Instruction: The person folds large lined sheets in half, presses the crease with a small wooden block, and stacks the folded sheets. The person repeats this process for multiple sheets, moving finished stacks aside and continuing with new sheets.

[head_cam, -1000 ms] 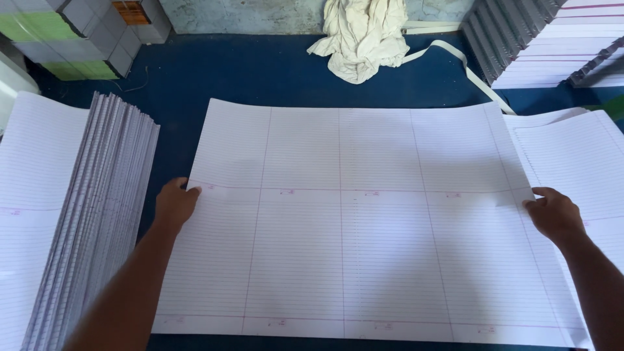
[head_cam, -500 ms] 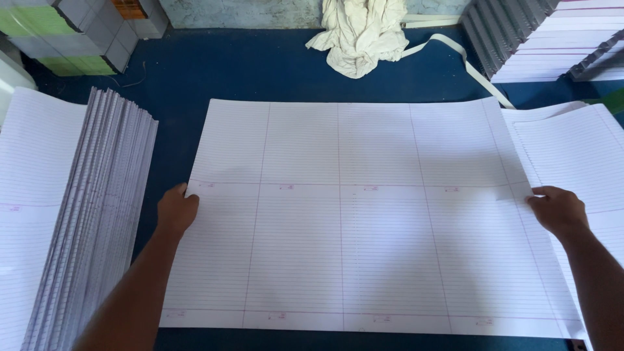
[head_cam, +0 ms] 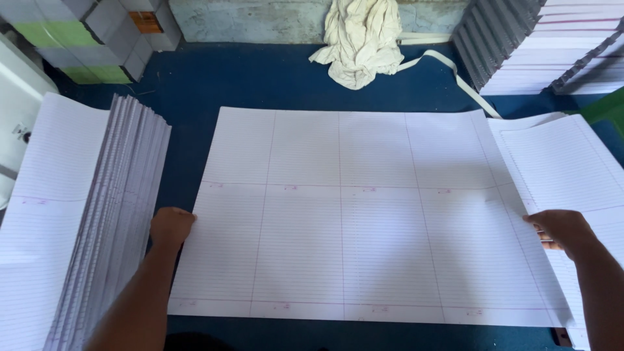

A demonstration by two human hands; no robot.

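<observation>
Large white ruled paper sheet (head_cam: 364, 214) lies flat on blue table (head_cam: 260, 78); left hand (head_cam: 171, 226) curled, fingers closed on sheet's left edge; right hand (head_cam: 564, 231) pinches right edge, fingers bent; fanned stack of ruled sheets (head_cam: 97, 214) just left of left hand.

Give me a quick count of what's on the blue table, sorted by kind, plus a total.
Large ruled sheet, held at both edges by left hand and right hand: 1
Paper stacks: 3 (left, right, top right)
Cloth: 1
Strap: 1
Total: 6
</observation>
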